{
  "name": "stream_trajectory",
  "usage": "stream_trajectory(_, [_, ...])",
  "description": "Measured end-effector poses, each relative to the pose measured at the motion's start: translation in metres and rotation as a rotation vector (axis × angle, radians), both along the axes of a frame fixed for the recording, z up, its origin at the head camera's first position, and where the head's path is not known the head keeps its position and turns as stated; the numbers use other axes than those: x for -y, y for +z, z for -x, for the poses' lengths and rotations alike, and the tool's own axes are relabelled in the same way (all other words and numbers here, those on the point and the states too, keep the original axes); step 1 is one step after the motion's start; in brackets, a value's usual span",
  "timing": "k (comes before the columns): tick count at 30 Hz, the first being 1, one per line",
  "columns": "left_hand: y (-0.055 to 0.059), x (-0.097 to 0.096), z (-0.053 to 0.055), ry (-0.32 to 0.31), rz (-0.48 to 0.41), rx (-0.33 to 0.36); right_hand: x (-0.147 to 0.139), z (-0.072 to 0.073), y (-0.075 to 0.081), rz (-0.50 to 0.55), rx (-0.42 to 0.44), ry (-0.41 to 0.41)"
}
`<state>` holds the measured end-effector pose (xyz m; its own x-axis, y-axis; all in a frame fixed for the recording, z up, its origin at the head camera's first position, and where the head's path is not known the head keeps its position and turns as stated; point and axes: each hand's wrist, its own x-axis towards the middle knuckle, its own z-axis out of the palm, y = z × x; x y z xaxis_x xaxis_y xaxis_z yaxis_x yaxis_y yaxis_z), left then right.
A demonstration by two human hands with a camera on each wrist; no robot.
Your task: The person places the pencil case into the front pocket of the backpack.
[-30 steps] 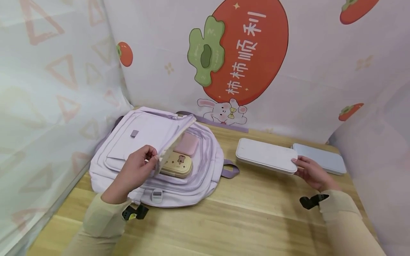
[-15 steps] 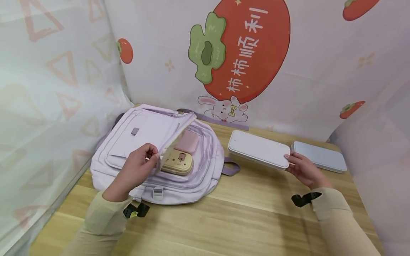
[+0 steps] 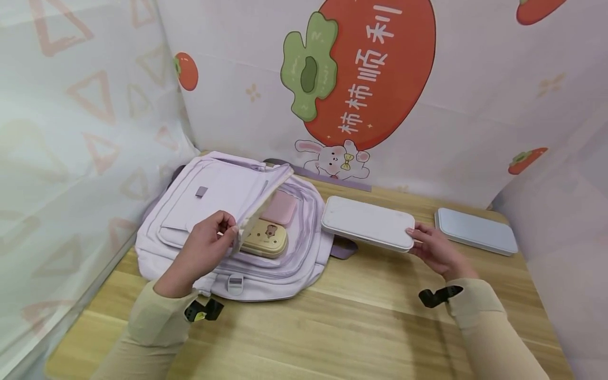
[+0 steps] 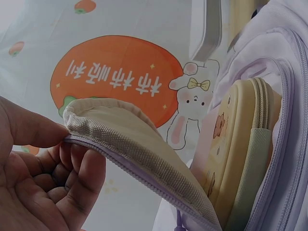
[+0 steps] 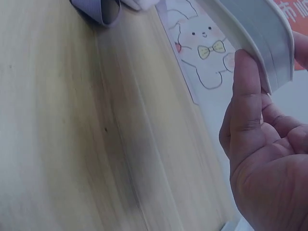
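Observation:
A lilac backpack (image 3: pixel 299 264) lies on the table at the left, its front pocket unzipped. My left hand (image 3: pixel 209 248) pinches the edge of the pocket flap (image 4: pixel 144 159) between thumb and fingers, holding it raised. Inside the pocket are a yellow zipped case (image 3: pixel 267 238) with a small bear print and a pink flat item (image 3: pixel 280 207), partly covered by the flap. My right hand (image 3: pixel 434 250) grips the right end of a white flat case (image 3: pixel 368 221), thumb on top and fingers below. This case hangs above the table, its left end by the backpack's right edge.
A light blue flat case (image 3: pixel 475 230) lies on the table (image 3: pixel 342 332) at the back right. A purple strap loop (image 3: pixel 344 249) sticks out from the backpack. Printed cloth walls (image 3: pixel 228 121) stand behind and at both sides.
The white case has moved left with my right hand, from over the table toward the backpack. My left hand keeps the flap up in about the same spot.

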<state>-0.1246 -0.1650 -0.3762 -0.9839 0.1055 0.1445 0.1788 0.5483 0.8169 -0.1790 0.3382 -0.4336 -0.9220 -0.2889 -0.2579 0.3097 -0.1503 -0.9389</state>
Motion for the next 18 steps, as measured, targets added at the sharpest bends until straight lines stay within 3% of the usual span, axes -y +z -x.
stream_trajectory(18, [0.003, -0.001, 0.0, -0.002, 0.01, -0.001, 0.054, -0.005, -0.001, -0.02, 0.027, 0.011])
